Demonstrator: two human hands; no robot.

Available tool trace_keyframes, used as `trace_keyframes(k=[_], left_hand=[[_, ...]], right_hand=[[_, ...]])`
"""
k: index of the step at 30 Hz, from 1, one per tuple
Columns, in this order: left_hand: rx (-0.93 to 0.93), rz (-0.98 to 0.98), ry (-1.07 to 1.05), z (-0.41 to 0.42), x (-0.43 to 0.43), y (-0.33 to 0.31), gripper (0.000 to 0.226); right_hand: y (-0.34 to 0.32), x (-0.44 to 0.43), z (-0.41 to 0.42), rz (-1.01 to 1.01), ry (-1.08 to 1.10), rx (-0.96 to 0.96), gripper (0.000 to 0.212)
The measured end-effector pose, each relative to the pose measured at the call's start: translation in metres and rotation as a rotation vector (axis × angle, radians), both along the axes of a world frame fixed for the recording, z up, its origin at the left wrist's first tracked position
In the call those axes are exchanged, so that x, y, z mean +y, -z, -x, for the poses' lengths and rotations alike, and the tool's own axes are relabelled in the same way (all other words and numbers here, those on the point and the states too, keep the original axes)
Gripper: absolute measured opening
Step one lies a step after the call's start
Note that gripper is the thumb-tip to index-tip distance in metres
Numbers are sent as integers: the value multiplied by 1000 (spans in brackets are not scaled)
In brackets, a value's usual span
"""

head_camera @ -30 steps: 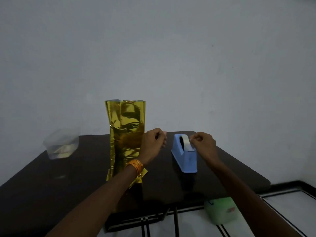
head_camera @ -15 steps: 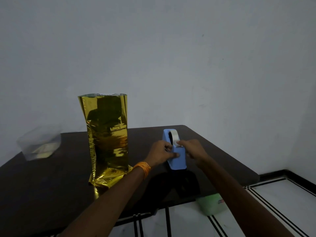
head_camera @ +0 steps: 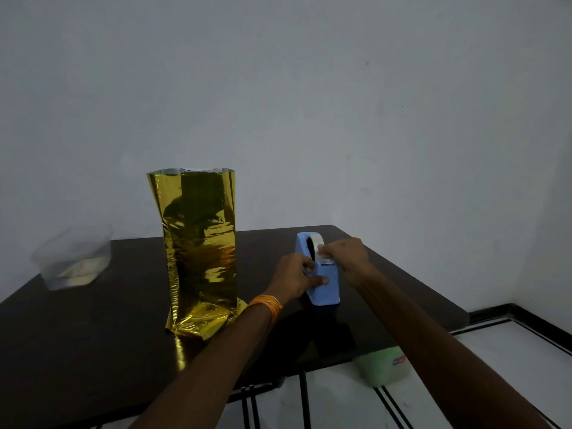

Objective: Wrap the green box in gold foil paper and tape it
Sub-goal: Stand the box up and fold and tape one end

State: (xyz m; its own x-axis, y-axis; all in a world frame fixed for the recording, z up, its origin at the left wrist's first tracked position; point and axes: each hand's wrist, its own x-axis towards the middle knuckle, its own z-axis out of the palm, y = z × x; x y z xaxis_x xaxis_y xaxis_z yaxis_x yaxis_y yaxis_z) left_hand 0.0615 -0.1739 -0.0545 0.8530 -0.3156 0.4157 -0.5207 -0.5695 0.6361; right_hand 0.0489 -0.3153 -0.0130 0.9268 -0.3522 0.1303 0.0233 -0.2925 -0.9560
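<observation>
Your left hand (head_camera: 294, 275) grips the dispenser (head_camera: 325, 291) by its side; your right hand (head_camera: 346, 258) pinches the tape (head_camera: 318, 241) at its cutter. The foil (head_camera: 201, 243) stands upright, left of the dispenser; the box cannot be seen.

Both arms are bare, with no sleeves. The left arm (head_camera: 216, 363) has a bunch of orange threads (head_camera: 267, 305) tied around the wrist.

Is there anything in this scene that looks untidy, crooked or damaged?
Yes. The gold foil stands upright on the table, but its bottom end is crumpled and splays out loosely, with one strip trailing toward the near edge. Its top end is open.
</observation>
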Motion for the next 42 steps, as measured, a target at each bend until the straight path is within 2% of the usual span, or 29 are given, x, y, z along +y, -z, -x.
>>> trace_keyframes(k=[3, 8, 13, 21, 26, 29, 33, 35, 38, 42], left_hand=[[-2, 3, -11, 2, -1, -1, 40], [-9, -8, -24, 5, -1, 0, 40], [-6, -16, -40, 8, -2, 0, 40], [-25, -19, -51, 7, -3, 4, 42], [-21, -28, -44, 8, -4, 3, 30], [-12, -21, -30, 10, -3, 3, 33], [28, -162, 25, 7, 7, 5, 46], [-5, -160, 20, 10, 15, 6, 49], [-150, -37, -43, 20, 29, -7, 45], [-330, 139, -74, 43, 58, -55, 39]], right_hand=[[-2, 0, 9, -69, 17, -38, 18], [6, 1, 28, -105, 37, -15, 30], [21, 5, 43, -198, 59, -14, 17], [42, 3, 47, -138, 77, -36, 24], [47, -4, 45, 75, 59, -79, 29], [55, -10, 52, 243, 28, -20, 26], [66, -21, 67, 148, 36, -95, 23], [57, -20, 70, 126, 35, -157, 19], [38, -8, 68, 110, -14, -229, 10], [14, 28, 55, 51, -128, -362, 6]])
